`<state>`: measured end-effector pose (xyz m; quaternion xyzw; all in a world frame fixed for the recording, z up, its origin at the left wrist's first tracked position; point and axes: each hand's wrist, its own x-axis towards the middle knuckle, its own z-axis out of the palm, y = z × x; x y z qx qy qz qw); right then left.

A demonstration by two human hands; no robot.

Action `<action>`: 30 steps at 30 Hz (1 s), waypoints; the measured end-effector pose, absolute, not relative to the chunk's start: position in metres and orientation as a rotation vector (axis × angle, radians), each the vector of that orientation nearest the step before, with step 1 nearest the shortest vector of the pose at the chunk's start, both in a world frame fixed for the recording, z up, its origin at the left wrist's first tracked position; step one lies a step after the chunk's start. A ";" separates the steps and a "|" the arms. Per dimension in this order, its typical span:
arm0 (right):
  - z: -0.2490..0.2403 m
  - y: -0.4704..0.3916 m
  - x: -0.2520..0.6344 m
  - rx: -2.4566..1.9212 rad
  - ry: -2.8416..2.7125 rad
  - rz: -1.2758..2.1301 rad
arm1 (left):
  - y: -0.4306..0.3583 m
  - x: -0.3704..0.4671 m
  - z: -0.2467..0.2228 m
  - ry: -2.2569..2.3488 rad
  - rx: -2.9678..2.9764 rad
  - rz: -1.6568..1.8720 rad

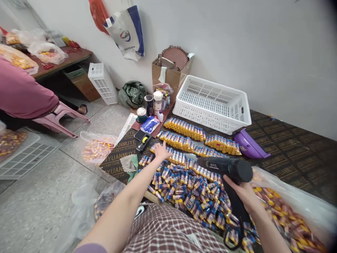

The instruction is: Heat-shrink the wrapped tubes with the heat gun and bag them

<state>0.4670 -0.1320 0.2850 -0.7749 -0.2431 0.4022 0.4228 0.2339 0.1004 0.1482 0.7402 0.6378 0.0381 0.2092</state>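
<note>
Black plastic forms the hair dryer point(228, 168) gripped by the right hand point(243, 193), its nozzle over the rows of small tubes point(184, 140). The left hand point(161, 153), fingers spread, rests on those rows. Loose tubes heap nearer the body; a purple bowl point(250, 144) and white crate point(213, 105) crowd the rows' far side, a tape dispenser point(143, 142) sits left. The dark surface point(289, 140) reads "JUNYUANMUYE". The tubes are yellow-ended, with blue on their wrappers, the rows tightly packed.
</note>
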 end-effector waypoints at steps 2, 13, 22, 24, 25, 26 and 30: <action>0.280 -0.150 0.480 -1.969 -0.527 0.992 | 0.101 0.245 0.144 1.793 2.069 0.039; 0.267 -0.138 0.416 -1.817 -0.744 1.217 | 0.087 0.252 0.143 1.738 2.016 0.028; 0.265 -0.114 0.401 -1.788 -0.920 1.139 | 0.052 0.158 0.133 1.872 1.731 0.180; 0.263 -0.103 0.391 -1.766 -0.934 1.182 | 0.034 0.146 0.124 1.863 1.667 0.148; 0.263 -0.098 0.385 -1.754 -0.945 1.192 | 0.026 0.144 0.119 1.846 1.649 0.136; 0.264 -0.092 0.380 -1.740 -0.962 1.191 | 0.019 0.144 0.116 1.825 1.638 0.129; 0.273 -0.067 0.364 -1.693 -1.044 1.146 | 0.001 0.158 0.109 1.675 1.680 0.199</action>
